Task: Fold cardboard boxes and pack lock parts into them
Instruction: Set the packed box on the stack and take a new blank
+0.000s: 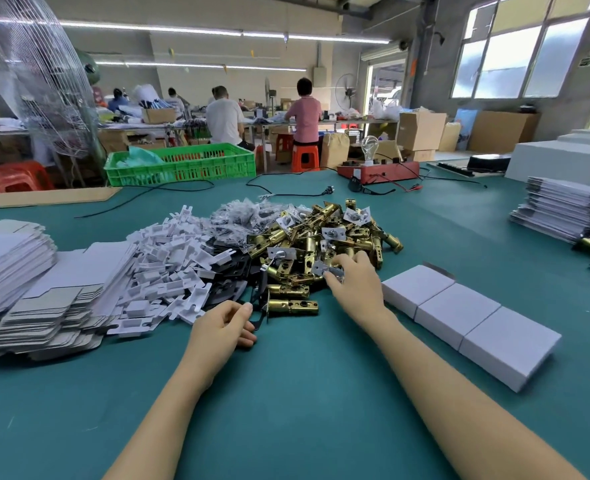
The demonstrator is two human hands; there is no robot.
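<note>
A heap of brass latch bolts (324,244) lies mid-table on the green mat. My right hand (352,282) reaches into its near edge and pinches a silver-faced latch part (326,270). My left hand (226,325) rests on the mat and pinches a thin black plate (259,306) at the foot of a dark plate pile (229,275). One brass latch (295,306) lies between my hands. White plastic inserts (172,268) are piled left of the plates. Three closed white boxes (470,320) stand in a row on the right.
Flat unfolded box blanks (20,289) are stacked at the left, more blanks (563,211) at the right. Bagged screws (248,213), cables, a green crate (182,164) and a red lamp tester (378,169) sit further back. People work at distant tables.
</note>
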